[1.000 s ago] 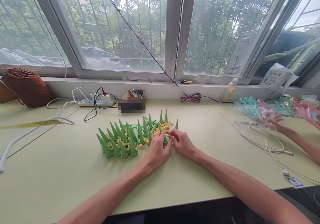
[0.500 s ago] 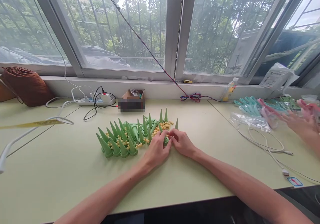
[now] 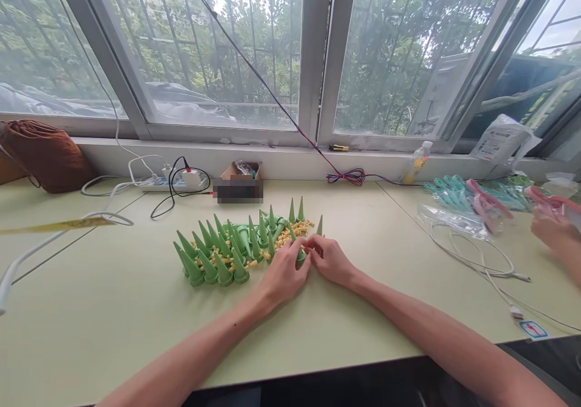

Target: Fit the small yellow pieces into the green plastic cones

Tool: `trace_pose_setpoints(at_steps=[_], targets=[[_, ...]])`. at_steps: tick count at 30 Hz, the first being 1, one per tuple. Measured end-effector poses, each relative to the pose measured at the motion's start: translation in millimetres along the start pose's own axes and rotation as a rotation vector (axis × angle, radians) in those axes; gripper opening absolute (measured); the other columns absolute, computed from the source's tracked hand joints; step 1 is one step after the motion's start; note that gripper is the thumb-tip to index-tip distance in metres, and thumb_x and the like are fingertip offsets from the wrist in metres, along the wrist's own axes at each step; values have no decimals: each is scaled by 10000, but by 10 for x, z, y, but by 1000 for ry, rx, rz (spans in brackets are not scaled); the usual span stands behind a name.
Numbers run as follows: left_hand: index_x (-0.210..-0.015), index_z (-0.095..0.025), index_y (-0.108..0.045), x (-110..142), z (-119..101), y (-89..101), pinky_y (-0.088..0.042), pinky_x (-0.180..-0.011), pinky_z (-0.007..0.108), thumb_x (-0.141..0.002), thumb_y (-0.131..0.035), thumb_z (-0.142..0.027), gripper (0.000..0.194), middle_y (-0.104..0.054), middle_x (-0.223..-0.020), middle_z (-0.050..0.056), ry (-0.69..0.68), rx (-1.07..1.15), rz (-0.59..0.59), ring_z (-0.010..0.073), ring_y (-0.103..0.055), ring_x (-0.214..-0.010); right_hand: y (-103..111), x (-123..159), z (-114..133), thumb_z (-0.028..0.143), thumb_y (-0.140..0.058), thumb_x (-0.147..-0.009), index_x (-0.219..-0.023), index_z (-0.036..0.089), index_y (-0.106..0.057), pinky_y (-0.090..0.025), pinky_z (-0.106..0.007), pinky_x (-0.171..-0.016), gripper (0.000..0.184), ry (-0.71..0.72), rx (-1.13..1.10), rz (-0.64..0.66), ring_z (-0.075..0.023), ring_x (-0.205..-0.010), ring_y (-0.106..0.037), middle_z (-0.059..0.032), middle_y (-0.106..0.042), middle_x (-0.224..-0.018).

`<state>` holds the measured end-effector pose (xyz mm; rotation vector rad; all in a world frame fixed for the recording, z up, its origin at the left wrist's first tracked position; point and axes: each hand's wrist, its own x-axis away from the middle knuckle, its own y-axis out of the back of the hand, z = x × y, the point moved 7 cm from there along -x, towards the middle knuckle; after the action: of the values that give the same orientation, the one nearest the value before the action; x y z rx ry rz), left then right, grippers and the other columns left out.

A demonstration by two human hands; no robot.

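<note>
A cluster of several green plastic cones (image 3: 222,254) stands on the pale green table (image 3: 136,322), mixed with small yellow pieces (image 3: 297,230). My left hand (image 3: 285,274) is closed around a green cone (image 3: 300,254) at the cluster's right end. My right hand (image 3: 330,259) meets it from the right, fingers pinched on a small yellow piece at the cone's base. Both hands rest on the tabletop, touching each other.
Another person's hand (image 3: 551,231) works at the far right among teal and pink plastic parts (image 3: 458,192) and clear bags. A white cable (image 3: 476,255) lies on the right. A small cardboard box (image 3: 240,183), power strip (image 3: 181,183) and brown bag (image 3: 43,155) sit near the window sill.
My hands have barely shifted at the cone. The other person's hand has drawn back to the right, away from the clear bags.
</note>
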<state>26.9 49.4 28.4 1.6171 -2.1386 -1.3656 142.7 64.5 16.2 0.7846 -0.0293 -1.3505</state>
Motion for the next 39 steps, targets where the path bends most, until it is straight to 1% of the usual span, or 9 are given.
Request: trace_pose_setpoints(at_steps=[6,12,20,29,35,39], targets=[[-1077,-198,-592,-1,-9,11,-477,-737,332,-916,-494,-212,189,-605,-904,50,-19,4,-20,188,-574,-782,-2,-6,-6,137,-468,-864,-856,182,-585,-411,-236,-587,126,0,-12,2,-123,-589,-517,3,-646,-738],[-1076,-202,-589,0,-13,14,-474,-730,324,-914,-494,-202,187,-610,-923,54,-33,15,-27,190,-580,-788,7,-3,9,138,-464,-862,-847,188,-579,-412,-242,-592,127,10,-3,-1,-127,-588,-517,4,-642,-732],[-1085,-206,-575,-3,-37,16,-474,-754,323,-922,-482,-200,189,-616,-952,54,-21,27,1,189,-579,-821,3,7,7,142,-463,-865,-836,188,-574,-400,-238,-575,124,9,-8,1,-122,-571,-500,5,-638,-728],[-1042,-200,-592,-3,-51,31,-471,-724,317,-903,-495,-185,170,-612,-889,42,-46,25,-18,184,-575,-781,-1,6,10,155,-464,-874,-827,194,-569,-415,-243,-590,122,13,-6,4,-131,-587,-514,3,-637,-736],[-1047,-201,-589,-8,-43,24,-477,-734,325,-902,-491,-183,176,-615,-917,48,-38,22,-11,183,-578,-784,-4,3,16,150,-458,-868,-817,196,-565,-409,-242,-584,127,16,3,2,-129,-577,-509,6,-635,-726],[-1050,-202,-595,-7,-55,32,-488,-755,330,-897,-496,-177,184,-628,-946,55,-61,47,-23,188,-588,-812,0,0,21,150,-458,-867,-812,195,-566,-416,-242,-592,129,20,4,2,-131,-582,-519,5,-638,-726]])
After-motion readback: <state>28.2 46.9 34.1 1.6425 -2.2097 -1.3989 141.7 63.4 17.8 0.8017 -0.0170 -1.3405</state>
